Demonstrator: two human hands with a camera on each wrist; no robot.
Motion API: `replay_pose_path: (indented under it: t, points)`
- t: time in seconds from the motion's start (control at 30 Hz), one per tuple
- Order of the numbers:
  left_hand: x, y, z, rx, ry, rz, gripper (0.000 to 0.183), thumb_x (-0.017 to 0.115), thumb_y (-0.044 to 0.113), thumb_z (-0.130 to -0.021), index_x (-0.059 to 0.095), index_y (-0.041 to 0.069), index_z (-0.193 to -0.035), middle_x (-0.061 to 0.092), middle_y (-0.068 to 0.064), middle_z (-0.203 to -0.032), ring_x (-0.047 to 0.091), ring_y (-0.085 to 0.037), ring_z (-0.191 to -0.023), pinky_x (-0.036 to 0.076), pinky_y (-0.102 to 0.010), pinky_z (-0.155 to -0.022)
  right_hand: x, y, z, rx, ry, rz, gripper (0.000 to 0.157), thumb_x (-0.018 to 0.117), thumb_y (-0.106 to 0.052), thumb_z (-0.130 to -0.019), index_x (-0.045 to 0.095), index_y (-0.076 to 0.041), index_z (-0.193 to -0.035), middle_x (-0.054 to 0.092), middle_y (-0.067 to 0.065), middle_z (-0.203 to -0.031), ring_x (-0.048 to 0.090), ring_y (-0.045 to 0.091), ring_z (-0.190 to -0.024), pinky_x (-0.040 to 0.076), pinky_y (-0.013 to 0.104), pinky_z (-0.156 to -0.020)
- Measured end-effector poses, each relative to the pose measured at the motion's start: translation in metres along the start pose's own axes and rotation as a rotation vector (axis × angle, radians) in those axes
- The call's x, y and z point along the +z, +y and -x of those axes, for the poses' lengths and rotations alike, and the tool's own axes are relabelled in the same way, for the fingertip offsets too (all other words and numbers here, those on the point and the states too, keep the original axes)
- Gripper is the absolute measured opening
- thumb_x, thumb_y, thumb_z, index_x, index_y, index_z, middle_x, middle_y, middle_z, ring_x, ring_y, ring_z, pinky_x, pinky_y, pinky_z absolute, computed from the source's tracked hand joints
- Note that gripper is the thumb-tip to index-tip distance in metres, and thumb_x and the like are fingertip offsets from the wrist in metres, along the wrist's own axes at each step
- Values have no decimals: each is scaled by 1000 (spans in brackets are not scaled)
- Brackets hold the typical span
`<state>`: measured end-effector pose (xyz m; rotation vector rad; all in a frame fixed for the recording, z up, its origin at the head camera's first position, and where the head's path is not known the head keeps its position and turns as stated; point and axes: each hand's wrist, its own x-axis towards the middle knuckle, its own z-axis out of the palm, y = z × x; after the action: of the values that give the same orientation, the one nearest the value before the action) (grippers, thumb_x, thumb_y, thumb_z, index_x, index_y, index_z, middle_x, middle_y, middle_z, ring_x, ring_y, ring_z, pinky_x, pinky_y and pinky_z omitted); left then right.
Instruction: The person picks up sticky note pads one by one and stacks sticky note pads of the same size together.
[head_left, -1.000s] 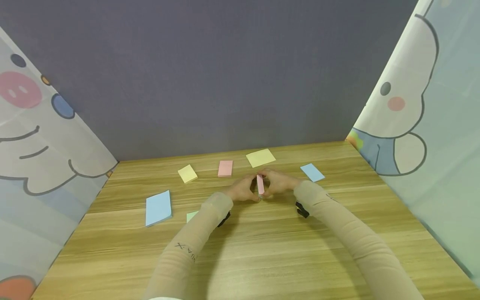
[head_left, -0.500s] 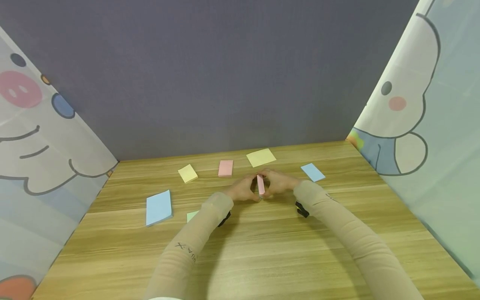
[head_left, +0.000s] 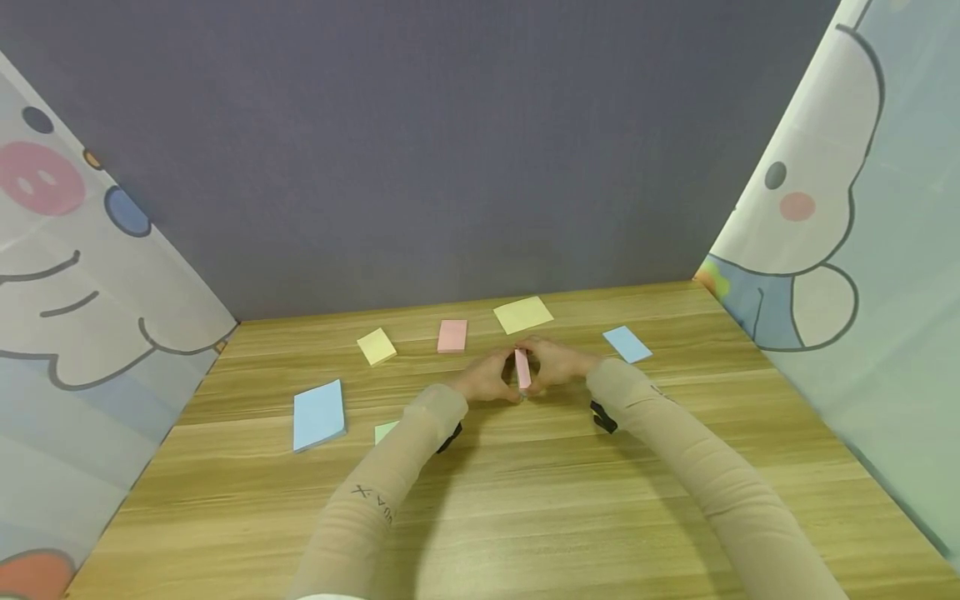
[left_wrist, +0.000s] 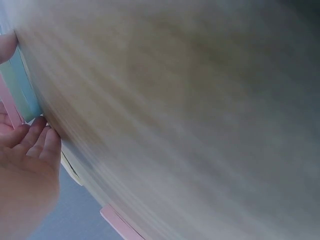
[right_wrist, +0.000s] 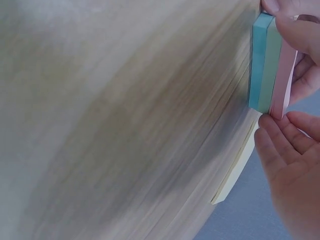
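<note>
A small stack of sticky note pads, with a pink pad (head_left: 522,369) on top, sits on the wooden table between the two hands. In the right wrist view a green pad (right_wrist: 269,65) lies under the pink one, and a blue pad (right_wrist: 258,60) is at the bottom against the table. The left hand (head_left: 487,377) holds the stack from the left and the right hand (head_left: 557,363) from the right. Thumbs are at the near end and fingers at the far end. The hands partly hide the lower pads in the head view.
Around the hands lie a small yellow pad (head_left: 377,347), a pink pad (head_left: 452,336), a larger yellow pad (head_left: 522,315) and a blue pad (head_left: 627,343). A large blue pad (head_left: 318,415) lies at left. The left sleeve partly covers a green pad (head_left: 385,431). A dark wall (head_left: 450,167) stands behind.
</note>
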<state>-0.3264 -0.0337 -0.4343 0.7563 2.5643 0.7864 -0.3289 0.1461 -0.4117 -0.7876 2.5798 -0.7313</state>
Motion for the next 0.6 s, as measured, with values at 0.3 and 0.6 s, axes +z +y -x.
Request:
replay_pose_path:
  t: [0.3, 0.6]
  points:
    - [-1, 0, -1, 30, 0, 2, 93, 77, 29, -73, 22, 12, -145, 28, -6, -149, 30, -23, -135, 31, -39, -108, -1, 0, 1, -9, -6, 3, 92, 80, -21, -69, 27, 4, -140, 38, 15, -137, 38, 33, -126, 33, 47, -105]
    - [0, -1, -1, 30, -4, 19, 92, 77, 29, -73, 23, 13, -145, 28, -6, -149, 31, -23, -134, 32, -37, -108, 0, 2, 1, -8, -11, 14, 92, 79, -24, -70, 27, 3, -141, 37, 14, -138, 38, 33, -126, 33, 48, -105]
